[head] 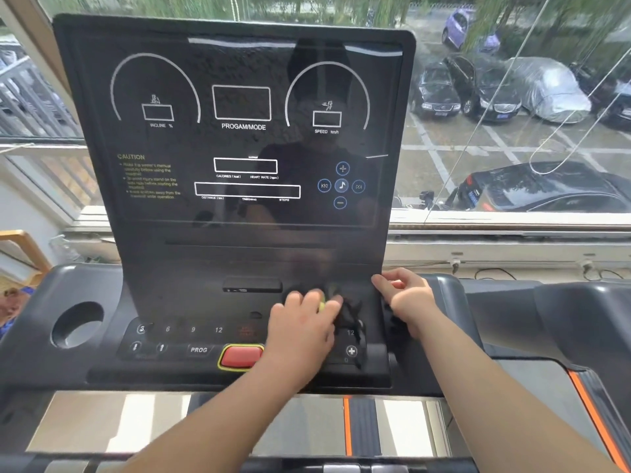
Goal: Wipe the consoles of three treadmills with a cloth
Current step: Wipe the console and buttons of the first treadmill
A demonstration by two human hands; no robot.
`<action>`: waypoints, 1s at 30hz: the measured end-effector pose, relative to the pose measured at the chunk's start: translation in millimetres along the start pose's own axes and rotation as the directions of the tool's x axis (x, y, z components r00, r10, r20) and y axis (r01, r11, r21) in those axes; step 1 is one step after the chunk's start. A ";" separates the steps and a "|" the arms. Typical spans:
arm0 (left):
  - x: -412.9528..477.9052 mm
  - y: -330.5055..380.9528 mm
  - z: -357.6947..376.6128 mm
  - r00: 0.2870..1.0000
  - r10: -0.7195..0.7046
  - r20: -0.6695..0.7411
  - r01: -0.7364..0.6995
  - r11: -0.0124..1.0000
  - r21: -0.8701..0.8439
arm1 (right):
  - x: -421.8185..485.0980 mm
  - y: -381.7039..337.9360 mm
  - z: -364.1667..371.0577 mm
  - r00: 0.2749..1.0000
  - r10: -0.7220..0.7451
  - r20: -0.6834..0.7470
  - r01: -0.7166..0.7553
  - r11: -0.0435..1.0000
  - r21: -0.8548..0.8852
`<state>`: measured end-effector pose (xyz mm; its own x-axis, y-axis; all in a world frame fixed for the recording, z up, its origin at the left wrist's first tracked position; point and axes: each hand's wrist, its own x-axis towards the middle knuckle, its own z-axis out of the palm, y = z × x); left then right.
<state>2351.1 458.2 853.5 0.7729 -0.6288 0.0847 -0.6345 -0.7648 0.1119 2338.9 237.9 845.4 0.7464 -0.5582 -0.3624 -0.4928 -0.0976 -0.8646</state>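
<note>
The black treadmill console [239,138] fills the middle of the view, with a glossy display panel above and a button panel [177,336] below. My left hand [300,322] presses a dark cloth [350,310] onto the right part of the button panel; a small yellow-green bit shows at its fingertips. My right hand [406,297] is at the console's right edge, fingers curled. The blur hides whether it grips the cloth or the edge. The cloth is dark against the dark console, so its outline is hard to see.
A red stop button [240,356] with a yellow rim sits just left of my left wrist. A round cup holder [76,324] is at the left. Another treadmill's grey frame [563,312] stands to the right. A window [512,114] behind overlooks parked cars.
</note>
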 end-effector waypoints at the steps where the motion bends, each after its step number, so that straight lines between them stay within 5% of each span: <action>1: 1.5 0.5 -6.4 0.996 -0.082 0.035 0.082 0.997 0.002 | -0.2 -0.4 0.2 1.000 0.001 0.000 -0.001 1.000 -0.002; 4: -10.1 25.7 0.0 0.993 -0.114 0.025 0.115 0.992 -0.050 | -1.2 -3.1 0.9 1.000 0.002 -0.009 -0.003 1.000 -0.030; 9: -21.3 45.6 4.9 0.964 0.239 0.115 -0.233 0.971 -0.063 | -7.8 -7.9 3.1 1.000 -0.016 -0.010 0.015 0.997 -0.078; 16: -2.5 12.3 -24.8 0.972 -0.111 0.208 0.096 0.992 0.084 | -10.1 -8.3 7.1 0.996 0.005 -0.085 -0.010 0.998 -0.065; 19: -8.6 37.7 -35.9 0.960 -0.022 0.280 -0.005 0.995 0.095 | -19.4 -7.5 14.4 0.989 0.008 -0.151 -0.023 0.995 -0.097; 23: -1.1 26.5 -39.4 0.941 0.040 0.337 -0.076 0.993 0.095 | -39.9 0.3 30.2 0.941 -0.192 -0.277 0.056 0.899 -0.434; 30: -30.5 -64.5 -50.7 0.928 -0.177 0.329 0.135 0.980 0.147 | -85.4 -13.7 70.1 0.918 -0.395 0.039 0.340 0.732 -0.590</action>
<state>2368.7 533.8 894.0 0.8275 -0.4939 -0.2670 -0.5182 -0.8549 -0.0245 2313.3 344.6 863.8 0.8972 -0.4416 -0.0045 -0.3708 -0.7476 -0.5510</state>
